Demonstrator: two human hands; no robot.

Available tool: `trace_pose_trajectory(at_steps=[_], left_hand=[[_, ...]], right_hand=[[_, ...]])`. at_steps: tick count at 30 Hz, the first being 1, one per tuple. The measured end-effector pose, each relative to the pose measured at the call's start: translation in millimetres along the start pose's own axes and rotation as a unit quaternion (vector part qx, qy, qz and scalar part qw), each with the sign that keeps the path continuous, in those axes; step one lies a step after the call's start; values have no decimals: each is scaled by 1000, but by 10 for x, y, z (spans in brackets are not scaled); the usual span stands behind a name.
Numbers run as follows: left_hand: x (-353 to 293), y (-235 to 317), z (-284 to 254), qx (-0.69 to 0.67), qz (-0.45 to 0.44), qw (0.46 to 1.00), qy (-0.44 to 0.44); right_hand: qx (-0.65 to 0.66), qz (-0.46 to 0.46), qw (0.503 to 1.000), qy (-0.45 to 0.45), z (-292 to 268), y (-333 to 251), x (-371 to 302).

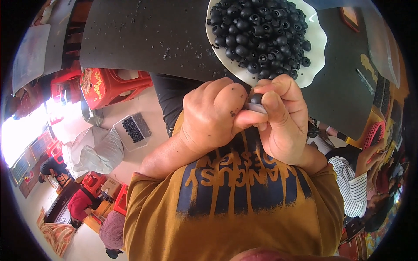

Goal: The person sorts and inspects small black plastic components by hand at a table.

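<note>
Above my chest, both hands meet just short of a white plate with a wavy rim point(321, 52). My right hand point(285, 119) pinches a small black rounded part point(256, 98) between thumb and fingers. My left hand point(213, 113) is closed beside it, black specks on its skin. A thin, flat greyish piece point(256, 108) lies along the left fingers, right under the black part; whether it is a blade I cannot make out. Heaped on the plate are many black dome-shaped parts point(261, 37), some with hollow ends showing.
Small black scraps point(165, 54) litter the dark tabletop point(126, 35). At the left stand a red stool point(98, 87), a clear box with black parts point(133, 128) and a white sack point(93, 150) on the floor. Someone in a striped sleeve point(350, 187) sits at the right.
</note>
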State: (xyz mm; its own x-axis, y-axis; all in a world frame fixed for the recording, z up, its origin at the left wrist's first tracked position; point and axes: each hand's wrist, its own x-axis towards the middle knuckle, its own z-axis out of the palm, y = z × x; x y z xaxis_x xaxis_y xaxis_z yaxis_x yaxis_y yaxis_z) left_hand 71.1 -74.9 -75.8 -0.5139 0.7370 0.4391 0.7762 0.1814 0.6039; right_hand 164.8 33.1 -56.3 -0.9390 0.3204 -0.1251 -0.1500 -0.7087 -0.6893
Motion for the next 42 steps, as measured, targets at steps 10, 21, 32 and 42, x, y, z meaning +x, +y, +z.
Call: trace_pose_trajectory(at_steps=[10,21,32,42], left_hand=[[159,60,-330,-243,-167,952,-80],[423,135,-641,-224,-226,935,-156],[1877,-792,-1579,-567,-272,772,91],[374,-697,-587,-536,-440,716,83]], right_hand=[[-52,-7,999,-9,54,-36,82],[-312,-104,944,-41,54,-147,42],[-378,-187,906,8,-148,-323,-19],[-622,-263,734,78,-650,-882,354]])
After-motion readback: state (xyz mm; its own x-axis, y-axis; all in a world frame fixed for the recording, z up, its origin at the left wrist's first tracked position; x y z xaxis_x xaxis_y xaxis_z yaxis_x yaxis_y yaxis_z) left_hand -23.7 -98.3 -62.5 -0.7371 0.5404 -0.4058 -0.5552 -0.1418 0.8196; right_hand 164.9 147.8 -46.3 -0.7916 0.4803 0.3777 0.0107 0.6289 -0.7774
